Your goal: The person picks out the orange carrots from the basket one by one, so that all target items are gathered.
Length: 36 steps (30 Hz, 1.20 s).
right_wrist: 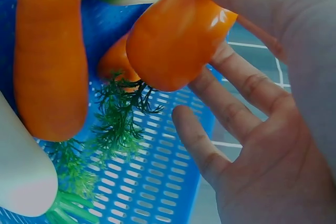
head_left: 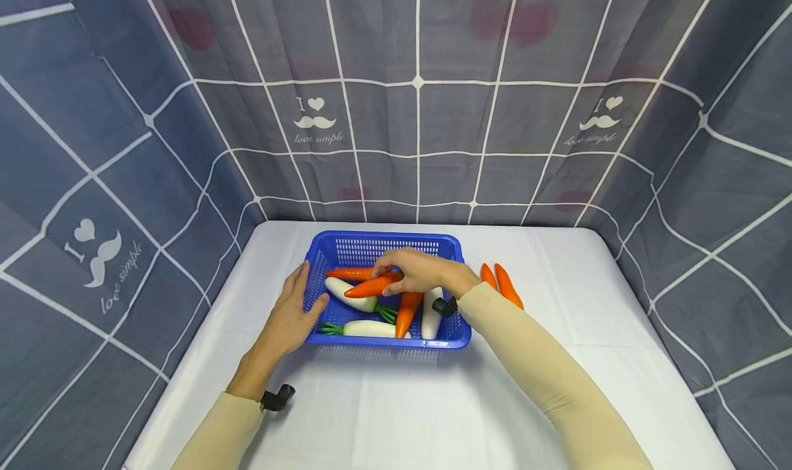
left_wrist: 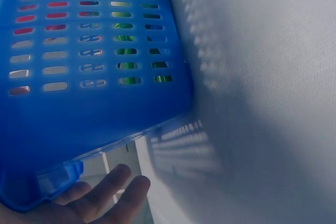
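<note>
A blue perforated plastic basket (head_left: 383, 343) holds orange carrots and white radishes. My left hand (head_left: 297, 312) rests at its left rim, fingers straight along the side and thumb over the edge; in the left wrist view the fingers (left_wrist: 126, 192) reach past the basket wall. Over the basket my right hand (head_left: 411, 267) pinches a carrot (head_left: 373, 286) between thumb and fingers, thick end toward the palm. Seen from the right wrist, the held carrot (right_wrist: 173, 40) is above another carrot with green tops. Below the hand lies a carrot (head_left: 407, 313) beside a white radish (head_left: 431, 319).
Two carrots (head_left: 507, 286) lie on the white tablecloth (head_left: 594, 346) right of the basket, partly behind my right forearm. Inside the basket are a white radish (head_left: 371, 328) at the front and another (head_left: 346, 295) at the left. Grey checked curtains (head_left: 458, 119) enclose the table.
</note>
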Each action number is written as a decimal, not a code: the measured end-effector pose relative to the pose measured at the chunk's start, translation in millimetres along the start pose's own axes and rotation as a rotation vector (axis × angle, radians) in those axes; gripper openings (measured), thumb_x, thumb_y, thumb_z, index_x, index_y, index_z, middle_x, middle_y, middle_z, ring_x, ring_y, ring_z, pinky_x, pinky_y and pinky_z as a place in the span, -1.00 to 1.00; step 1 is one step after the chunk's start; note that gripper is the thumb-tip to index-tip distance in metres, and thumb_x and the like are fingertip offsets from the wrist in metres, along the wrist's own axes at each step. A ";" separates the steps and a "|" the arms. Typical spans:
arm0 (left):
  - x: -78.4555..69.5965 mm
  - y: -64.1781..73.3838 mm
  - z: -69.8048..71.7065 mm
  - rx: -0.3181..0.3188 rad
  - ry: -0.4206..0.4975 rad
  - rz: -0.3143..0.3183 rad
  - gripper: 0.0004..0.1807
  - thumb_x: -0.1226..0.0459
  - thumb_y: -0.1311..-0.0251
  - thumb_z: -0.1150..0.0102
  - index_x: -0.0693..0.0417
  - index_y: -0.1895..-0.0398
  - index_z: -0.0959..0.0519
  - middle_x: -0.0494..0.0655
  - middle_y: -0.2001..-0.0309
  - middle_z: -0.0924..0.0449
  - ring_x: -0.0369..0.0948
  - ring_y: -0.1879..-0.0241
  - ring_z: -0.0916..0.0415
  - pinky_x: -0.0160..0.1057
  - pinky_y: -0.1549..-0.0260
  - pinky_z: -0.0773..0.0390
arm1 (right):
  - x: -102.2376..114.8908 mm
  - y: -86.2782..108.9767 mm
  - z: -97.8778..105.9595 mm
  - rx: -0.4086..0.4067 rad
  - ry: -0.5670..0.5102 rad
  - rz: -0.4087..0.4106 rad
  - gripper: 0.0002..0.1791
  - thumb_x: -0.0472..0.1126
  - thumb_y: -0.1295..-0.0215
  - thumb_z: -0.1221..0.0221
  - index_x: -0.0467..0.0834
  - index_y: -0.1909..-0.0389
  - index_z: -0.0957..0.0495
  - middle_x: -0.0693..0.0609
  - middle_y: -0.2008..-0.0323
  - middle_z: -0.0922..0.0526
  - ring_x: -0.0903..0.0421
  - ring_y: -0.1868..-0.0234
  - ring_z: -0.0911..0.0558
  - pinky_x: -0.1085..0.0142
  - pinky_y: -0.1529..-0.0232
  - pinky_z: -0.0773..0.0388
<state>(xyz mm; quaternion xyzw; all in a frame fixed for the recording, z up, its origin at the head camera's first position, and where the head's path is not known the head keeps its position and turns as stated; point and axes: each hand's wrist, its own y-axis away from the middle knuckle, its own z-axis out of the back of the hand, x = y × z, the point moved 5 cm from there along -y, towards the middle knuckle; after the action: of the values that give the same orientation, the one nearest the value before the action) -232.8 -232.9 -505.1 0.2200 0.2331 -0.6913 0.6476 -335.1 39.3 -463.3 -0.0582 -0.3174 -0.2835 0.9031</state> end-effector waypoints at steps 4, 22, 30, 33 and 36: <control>-0.9 0.7 0.4 -0.006 0.003 -0.004 0.01 -0.07 -0.82 -0.04 0.12 -0.99 0.23 0.37 -0.93 0.17 0.47 -0.85 -0.05 0.50 -0.79 -0.14 | 4.2 2.3 6.9 -0.031 -0.014 0.025 -0.63 -0.04 -0.62 -0.49 0.08 -0.35 -0.79 0.11 -0.28 -0.82 0.05 -0.31 -0.71 -0.10 -0.59 -0.67; 1.8 0.0 -1.0 0.000 -0.004 0.002 0.02 -0.14 -0.82 -0.01 0.08 -0.99 0.25 0.33 -0.95 0.21 0.44 -0.88 0.02 0.49 -0.80 -0.11 | 20.2 25.9 36.0 -0.156 -0.034 0.024 -0.55 0.01 -0.59 -0.51 0.00 -0.39 -0.76 0.04 -0.23 -0.86 0.03 -0.25 -0.79 -0.02 -0.46 -0.77; 2.5 -0.6 -0.9 0.008 -0.016 0.011 0.03 -0.15 -0.82 -0.01 0.06 -0.99 0.27 0.30 -0.96 0.25 0.44 -0.89 0.06 0.49 -0.80 -0.12 | 17.8 36.8 47.0 -0.219 -0.029 0.015 -0.55 0.03 -0.61 -0.50 -0.01 -0.38 -0.75 0.05 -0.10 -0.88 0.09 -0.11 -0.78 0.08 -0.27 -0.81; 2.0 -0.3 -0.6 0.006 -0.022 0.008 0.03 -0.13 -0.81 -0.03 0.06 -0.99 0.27 0.29 -0.96 0.27 0.45 -0.89 0.05 0.51 -0.78 -0.15 | 15.7 42.5 50.6 -0.238 -0.027 0.002 -0.55 0.06 -0.61 -0.48 0.00 -0.37 -0.74 0.07 -0.07 -0.87 0.10 -0.08 -0.77 0.11 -0.22 -0.81; 1.1 0.1 -0.4 0.004 -0.032 -0.002 0.04 -0.10 -0.81 -0.06 0.06 -0.99 0.27 0.25 -0.97 0.31 0.44 -0.89 0.07 0.50 -0.78 -0.16 | 13.0 48.8 54.0 -0.257 -0.029 -0.017 -0.57 0.06 -0.63 -0.47 -0.02 -0.34 -0.73 0.07 -0.02 -0.86 0.09 -0.04 -0.76 0.12 -0.16 -0.82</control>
<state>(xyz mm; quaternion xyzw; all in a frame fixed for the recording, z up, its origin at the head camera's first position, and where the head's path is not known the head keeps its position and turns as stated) -232.8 -233.5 -506.1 0.2101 0.2214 -0.6958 0.6502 -329.2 89.1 -409.1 -0.1750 -0.2921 -0.3285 0.8810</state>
